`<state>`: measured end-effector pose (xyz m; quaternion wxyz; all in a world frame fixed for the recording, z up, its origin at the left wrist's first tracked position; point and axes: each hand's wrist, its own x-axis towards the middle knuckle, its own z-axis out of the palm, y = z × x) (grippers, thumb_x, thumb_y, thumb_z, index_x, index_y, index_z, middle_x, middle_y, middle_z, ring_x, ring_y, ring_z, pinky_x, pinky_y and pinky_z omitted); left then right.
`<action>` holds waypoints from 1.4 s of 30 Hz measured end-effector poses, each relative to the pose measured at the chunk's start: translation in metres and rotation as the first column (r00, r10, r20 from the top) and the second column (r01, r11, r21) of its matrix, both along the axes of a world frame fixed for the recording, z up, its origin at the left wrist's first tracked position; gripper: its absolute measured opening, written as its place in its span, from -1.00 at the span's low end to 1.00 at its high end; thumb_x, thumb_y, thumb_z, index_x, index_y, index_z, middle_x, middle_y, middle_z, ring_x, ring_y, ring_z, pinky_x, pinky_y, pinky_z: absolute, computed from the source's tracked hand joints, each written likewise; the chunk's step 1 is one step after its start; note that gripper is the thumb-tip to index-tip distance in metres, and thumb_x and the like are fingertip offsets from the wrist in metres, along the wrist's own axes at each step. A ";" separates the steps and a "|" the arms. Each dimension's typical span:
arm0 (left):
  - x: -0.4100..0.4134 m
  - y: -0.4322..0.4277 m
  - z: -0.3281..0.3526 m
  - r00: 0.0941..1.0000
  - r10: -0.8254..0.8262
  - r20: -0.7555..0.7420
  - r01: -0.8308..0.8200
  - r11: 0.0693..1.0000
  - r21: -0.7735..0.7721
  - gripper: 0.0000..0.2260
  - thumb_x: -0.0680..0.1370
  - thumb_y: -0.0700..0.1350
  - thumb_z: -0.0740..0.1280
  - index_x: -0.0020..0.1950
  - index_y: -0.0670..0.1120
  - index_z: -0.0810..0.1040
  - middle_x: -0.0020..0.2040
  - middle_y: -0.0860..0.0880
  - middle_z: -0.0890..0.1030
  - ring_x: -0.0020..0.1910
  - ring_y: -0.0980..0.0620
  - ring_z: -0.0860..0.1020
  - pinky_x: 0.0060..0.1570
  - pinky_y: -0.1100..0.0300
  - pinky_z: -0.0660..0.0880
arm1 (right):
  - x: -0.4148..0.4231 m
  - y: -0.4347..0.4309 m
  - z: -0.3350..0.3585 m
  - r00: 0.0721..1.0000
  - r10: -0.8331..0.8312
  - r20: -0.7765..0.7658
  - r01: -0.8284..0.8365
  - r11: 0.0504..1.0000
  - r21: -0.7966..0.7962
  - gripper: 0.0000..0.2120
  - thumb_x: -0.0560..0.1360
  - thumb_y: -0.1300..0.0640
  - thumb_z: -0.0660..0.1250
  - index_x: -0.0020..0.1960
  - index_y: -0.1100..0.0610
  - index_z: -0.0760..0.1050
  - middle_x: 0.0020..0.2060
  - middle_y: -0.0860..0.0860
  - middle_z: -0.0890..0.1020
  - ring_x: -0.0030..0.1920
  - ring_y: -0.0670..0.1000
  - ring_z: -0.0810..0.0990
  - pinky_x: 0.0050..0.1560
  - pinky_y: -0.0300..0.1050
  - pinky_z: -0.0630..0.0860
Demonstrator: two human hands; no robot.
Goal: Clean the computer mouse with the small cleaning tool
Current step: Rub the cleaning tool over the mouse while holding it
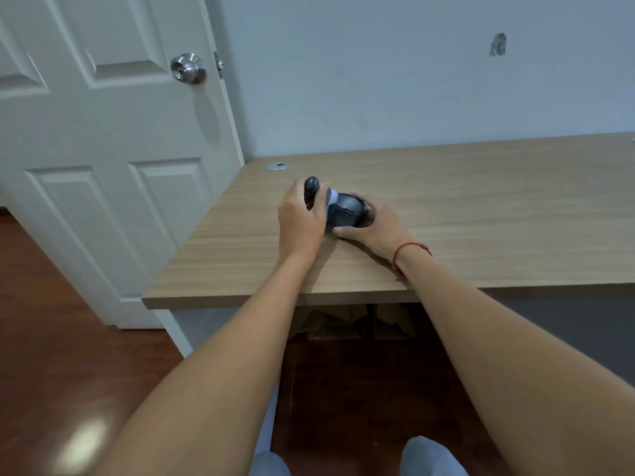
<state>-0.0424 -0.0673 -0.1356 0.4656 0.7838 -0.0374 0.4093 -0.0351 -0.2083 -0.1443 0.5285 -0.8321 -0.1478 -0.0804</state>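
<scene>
A dark grey computer mouse point(347, 213) rests on the wooden desk point(481, 207), tilted so that its underside faces me. My right hand point(372, 225) grips it from the right, thumb along its near edge. My left hand point(302, 218) is closed around a small cleaning tool point(312, 184) with a dark rounded handle top and a whitish head. That pale head touches the mouse's left end. My fingers hide most of the tool's body.
A round silver cable grommet point(276, 166) sits near the desk's back left corner. A white panelled door point(103, 149) with a metal knob point(188, 67) stands just left of the desk. Cardboard point(343, 321) lies under the desk on the wood floor.
</scene>
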 end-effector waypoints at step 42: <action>0.000 0.009 0.007 0.972 0.210 -0.108 -0.226 0.960 -0.168 -0.76 0.57 -0.03 0.27 -0.20 -0.16 0.42 -0.31 -0.03 0.50 -0.22 -0.06 0.48 -0.23 0.28 0.29 | -0.012 -0.001 0.007 0.999 0.048 0.014 -0.048 0.998 0.034 -0.54 0.44 0.20 0.46 0.32 0.07 0.48 0.05 -0.03 0.62 0.04 -0.04 0.58 -0.16 -0.46 0.46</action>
